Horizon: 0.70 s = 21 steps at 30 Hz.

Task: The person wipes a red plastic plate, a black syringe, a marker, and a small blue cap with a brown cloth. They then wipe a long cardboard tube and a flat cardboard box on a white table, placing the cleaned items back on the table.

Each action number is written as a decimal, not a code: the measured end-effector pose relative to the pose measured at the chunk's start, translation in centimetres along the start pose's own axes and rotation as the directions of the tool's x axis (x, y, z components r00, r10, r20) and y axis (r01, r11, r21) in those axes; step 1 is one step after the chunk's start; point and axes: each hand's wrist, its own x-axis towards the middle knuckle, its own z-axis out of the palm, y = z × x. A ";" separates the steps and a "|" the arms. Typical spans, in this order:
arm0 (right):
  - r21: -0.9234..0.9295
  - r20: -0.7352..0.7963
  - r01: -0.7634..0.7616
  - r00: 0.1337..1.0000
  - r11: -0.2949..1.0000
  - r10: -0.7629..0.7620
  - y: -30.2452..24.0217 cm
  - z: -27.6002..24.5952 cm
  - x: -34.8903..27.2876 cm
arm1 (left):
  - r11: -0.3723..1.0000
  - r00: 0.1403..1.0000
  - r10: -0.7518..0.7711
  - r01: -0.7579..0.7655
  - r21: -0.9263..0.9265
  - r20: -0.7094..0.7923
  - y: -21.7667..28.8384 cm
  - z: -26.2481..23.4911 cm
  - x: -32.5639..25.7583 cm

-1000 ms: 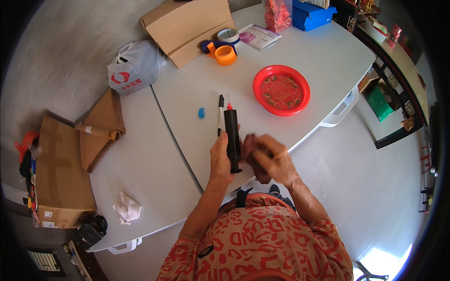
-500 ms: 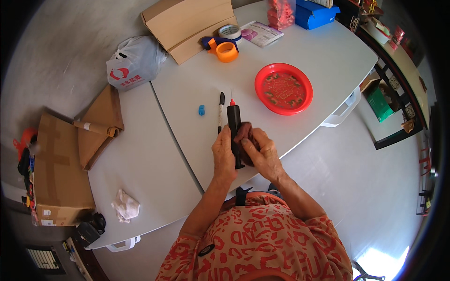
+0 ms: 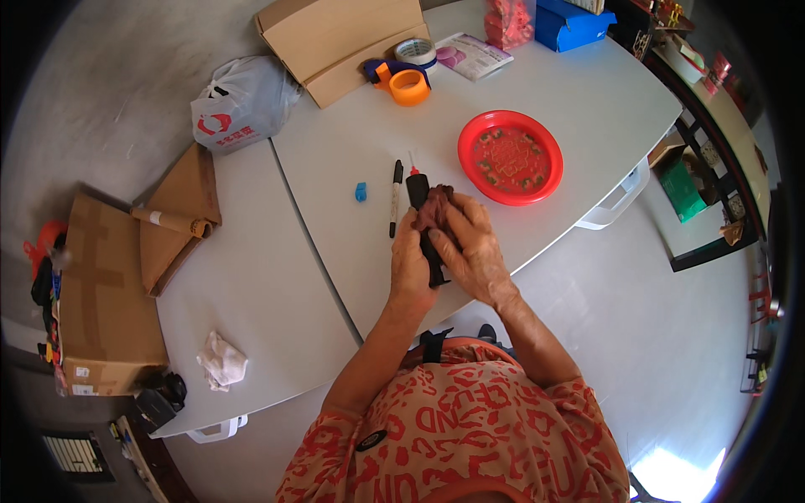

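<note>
At mid-frame the left hand grips the syringe, tip up-frame, and the right hand holds a dark cloth against it. On the counter, the pen lies just left of the syringe, a blue piece farther left; the red dish stands to the right, orange tape at upper centre, the bag at upper left.
</note>
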 end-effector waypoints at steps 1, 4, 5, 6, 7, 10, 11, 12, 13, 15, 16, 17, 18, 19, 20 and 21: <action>-0.016 0.019 0.026 0.999 1.000 -0.026 -0.2 -0.2 -0.4 | 0.998 0.999 -0.033 0.031 -0.051 -0.038 -0.1 -0.4 0.5; 0.050 0.122 0.119 0.985 0.992 -0.124 0.2 -1.6 -2.2 | 0.987 0.989 -0.127 0.117 -0.114 -0.081 0.4 -1.2 0.5; 0.091 0.161 0.150 0.973 0.985 -0.163 0.6 -2.4 -2.4 | 0.982 0.984 -0.155 0.144 -0.120 -0.087 0.7 -0.9 0.4; 0.279 0.209 -0.058 0.978 0.959 -0.001 0.7 -3.4 -2.3 | 0.977 0.979 -0.182 0.169 -0.128 -0.095 1.0 -0.8 0.2; 0.439 0.286 -0.267 0.947 0.858 0.148 0.5 -4.6 -2.1 | 0.968 0.979 -0.200 0.191 -0.164 -0.043 0.6 -1.2 0.4; 0.402 0.092 -0.226 0.974 0.887 0.206 0.5 -5.1 -2.0 | 0.966 0.985 -0.173 0.171 -0.193 0.003 0.0 0.9 0.4; 0.259 0.041 -0.063 0.998 0.964 0.054 0.4 -5.2 -1.8 | 0.972 0.990 -0.137 0.129 -0.195 -0.029 -0.2 1.6 0.5; 0.103 0.013 0.104 0.994 0.989 -0.106 0.3 -5.3 -1.7 | 0.967 0.987 -0.162 0.156 -0.200 -0.017 -0.4 1.8 0.6; 0.104 0.056 0.136 0.988 0.985 -0.142 -0.1 -5.5 -2.0 | 0.962 0.982 -0.187 0.182 -0.205 -0.004 -0.4 1.8 0.6; 0.068 0.095 0.116 0.988 0.991 -0.122 0.6 -6.0 -2.5 | 0.948 0.971 -0.233 0.239 -0.211 0.055 -0.3 1.8 0.5; 0.145 0.092 0.065 0.993 0.987 -0.079 1.1 -6.6 -2.5 | 0.962 0.981 -0.189 0.195 -0.191 0.047 -0.7 2.2 0.4; 0.138 0.097 -0.001 0.995 0.990 -0.013 1.7 -7.2 -2.5 | 0.974 0.989 -0.145 0.149 -0.172 0.036 -1.0 3.0 0.2; 0.131 0.102 -0.066 0.993 0.989 0.053 2.3 -7.9 -2.6 | 0.983 0.995 -0.100 0.103 -0.152 0.025 -1.3 3.5 0.0; 0.123 0.107 -0.131 0.987 0.984 0.118 2.7 -8.3 -2.6 | 0.974 0.991 -0.118 0.127 -0.188 0.059 -1.5 3.6 -0.2; 0.120 0.004 -0.159 0.987 0.980 0.159 2.9 -8.4 -2.8 | 0.963 0.986 -0.136 0.154 -0.222 0.097 -1.5 3.8 -0.3; 0.120 -0.037 -0.130 0.990 0.984 0.135 3.1 -8.7 -2.9 | 0.950 0.979 -0.151 0.181 -0.254 0.135 -1.6 4.1 -0.4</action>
